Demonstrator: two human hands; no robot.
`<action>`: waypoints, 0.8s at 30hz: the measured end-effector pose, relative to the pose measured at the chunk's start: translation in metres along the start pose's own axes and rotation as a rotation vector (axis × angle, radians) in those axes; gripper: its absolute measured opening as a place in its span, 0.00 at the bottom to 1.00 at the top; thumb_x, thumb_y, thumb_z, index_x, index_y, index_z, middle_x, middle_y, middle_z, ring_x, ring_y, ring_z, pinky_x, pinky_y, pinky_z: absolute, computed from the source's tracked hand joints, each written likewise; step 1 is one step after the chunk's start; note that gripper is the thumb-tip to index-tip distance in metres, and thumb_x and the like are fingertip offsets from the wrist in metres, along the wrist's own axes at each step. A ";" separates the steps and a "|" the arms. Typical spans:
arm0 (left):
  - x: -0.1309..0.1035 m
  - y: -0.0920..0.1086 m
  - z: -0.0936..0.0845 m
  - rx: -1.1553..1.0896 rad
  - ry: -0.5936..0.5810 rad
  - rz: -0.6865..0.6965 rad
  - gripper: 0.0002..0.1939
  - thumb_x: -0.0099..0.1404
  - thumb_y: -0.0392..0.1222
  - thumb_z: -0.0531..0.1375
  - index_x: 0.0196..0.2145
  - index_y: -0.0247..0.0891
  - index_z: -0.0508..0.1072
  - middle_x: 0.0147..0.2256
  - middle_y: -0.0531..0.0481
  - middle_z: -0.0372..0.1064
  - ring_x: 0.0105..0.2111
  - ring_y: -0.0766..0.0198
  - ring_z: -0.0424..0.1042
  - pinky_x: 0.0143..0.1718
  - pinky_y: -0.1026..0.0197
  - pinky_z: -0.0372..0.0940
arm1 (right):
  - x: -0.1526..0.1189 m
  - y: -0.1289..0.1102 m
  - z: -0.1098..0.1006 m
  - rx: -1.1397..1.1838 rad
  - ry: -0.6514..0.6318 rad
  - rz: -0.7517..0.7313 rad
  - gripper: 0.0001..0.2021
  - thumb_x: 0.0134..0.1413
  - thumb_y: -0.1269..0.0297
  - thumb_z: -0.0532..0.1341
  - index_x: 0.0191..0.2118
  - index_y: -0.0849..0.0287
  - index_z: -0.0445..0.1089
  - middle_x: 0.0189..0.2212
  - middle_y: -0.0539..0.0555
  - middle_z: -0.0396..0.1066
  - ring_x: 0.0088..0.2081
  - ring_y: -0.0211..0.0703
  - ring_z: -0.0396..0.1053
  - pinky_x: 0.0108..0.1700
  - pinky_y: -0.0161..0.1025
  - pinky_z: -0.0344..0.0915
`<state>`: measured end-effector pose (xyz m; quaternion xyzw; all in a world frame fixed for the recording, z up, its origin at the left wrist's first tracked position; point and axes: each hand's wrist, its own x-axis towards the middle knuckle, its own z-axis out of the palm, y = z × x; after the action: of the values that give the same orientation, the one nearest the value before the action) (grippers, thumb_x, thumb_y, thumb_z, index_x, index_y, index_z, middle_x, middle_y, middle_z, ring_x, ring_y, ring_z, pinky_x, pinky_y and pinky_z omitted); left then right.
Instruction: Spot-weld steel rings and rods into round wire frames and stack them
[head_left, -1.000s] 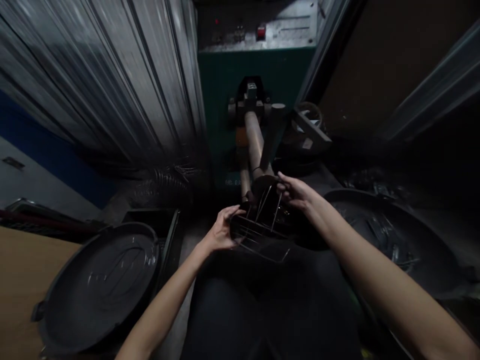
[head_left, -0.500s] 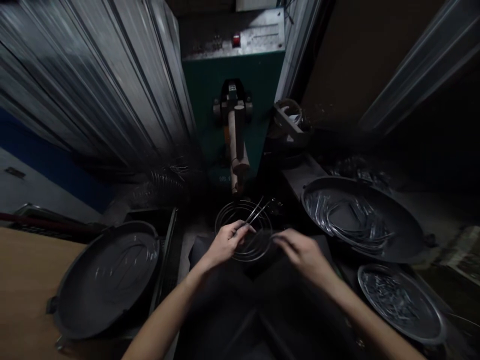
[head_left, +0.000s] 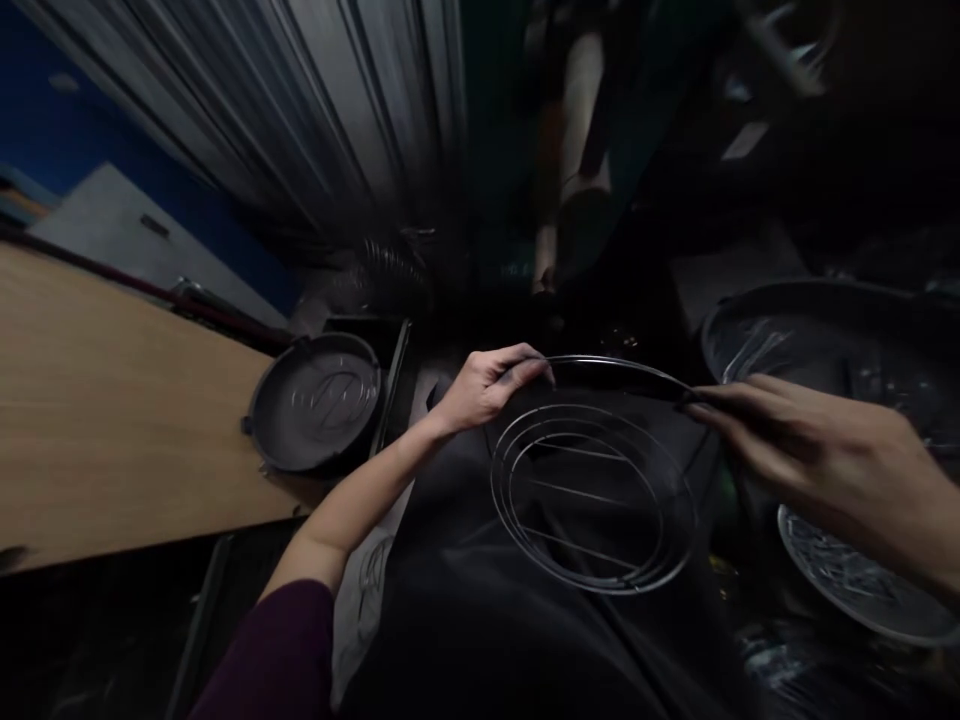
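Note:
My left hand (head_left: 499, 385) pinches one end of a thin curved metal wire (head_left: 611, 360), thumb against the fingers. On the other side, my right hand (head_left: 817, 450) has its fingers closed on the same wire. The wire arches between the hands, and whether it is one strand or a ring seen edge-on I cannot tell. Just below it, a round wire rack (head_left: 585, 583) with concentric rings and several straight crossbars lies over the dark apron (head_left: 465, 620) on my lap.
At left, a dark round pan (head_left: 262, 440) with wire pieces sits beside a wooden board (head_left: 135, 420). A large pan (head_left: 847, 290) and a bowl of small metal parts (head_left: 862, 600) are at right. Ahead stands a machine with a pale cylindrical arm (head_left: 585, 110).
My view has swung left and down. My hands have moved apart, with the curved wire now stretched between them; the two straight wires earlier upright by my left hand no longer show.

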<state>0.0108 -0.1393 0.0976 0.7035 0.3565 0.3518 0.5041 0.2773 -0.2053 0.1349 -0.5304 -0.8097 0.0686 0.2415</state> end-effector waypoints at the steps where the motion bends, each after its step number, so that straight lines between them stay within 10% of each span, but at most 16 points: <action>1: -0.005 -0.004 0.001 -0.023 -0.054 -0.033 0.17 0.66 0.49 0.52 0.32 0.33 0.72 0.26 0.52 0.65 0.22 0.73 0.60 0.26 0.69 0.57 | -0.009 -0.002 0.003 0.021 -0.032 0.040 0.23 0.60 0.44 0.47 0.34 0.54 0.71 0.29 0.55 0.75 0.29 0.46 0.73 0.30 0.42 0.68; 6: -0.026 -0.037 0.004 0.131 -0.268 -0.062 0.20 0.68 0.53 0.47 0.37 0.34 0.70 0.24 0.54 0.62 0.24 0.71 0.62 0.29 0.68 0.59 | -0.040 0.008 0.023 0.188 -0.197 0.307 0.26 0.49 0.34 0.52 0.32 0.52 0.72 0.27 0.54 0.75 0.23 0.47 0.72 0.25 0.44 0.69; 13: -0.034 -0.087 0.026 0.667 0.132 0.221 0.27 0.69 0.55 0.39 0.27 0.36 0.68 0.18 0.52 0.57 0.19 0.68 0.59 0.26 0.64 0.56 | -0.034 0.022 0.025 0.343 -0.459 0.405 0.22 0.44 0.40 0.58 0.36 0.51 0.74 0.32 0.55 0.77 0.26 0.50 0.74 0.26 0.44 0.71; 24: 0.006 -0.071 0.025 0.540 0.107 0.225 0.18 0.70 0.47 0.47 0.42 0.36 0.72 0.34 0.47 0.71 0.32 0.66 0.71 0.35 0.65 0.64 | 0.010 0.033 0.058 0.316 -0.202 0.281 0.17 0.57 0.54 0.52 0.44 0.53 0.73 0.40 0.52 0.75 0.41 0.49 0.73 0.45 0.44 0.67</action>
<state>0.0248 -0.1293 0.0235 0.8279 0.3829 0.3345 0.2369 0.2741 -0.1741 0.0751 -0.5840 -0.7270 0.2803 0.2276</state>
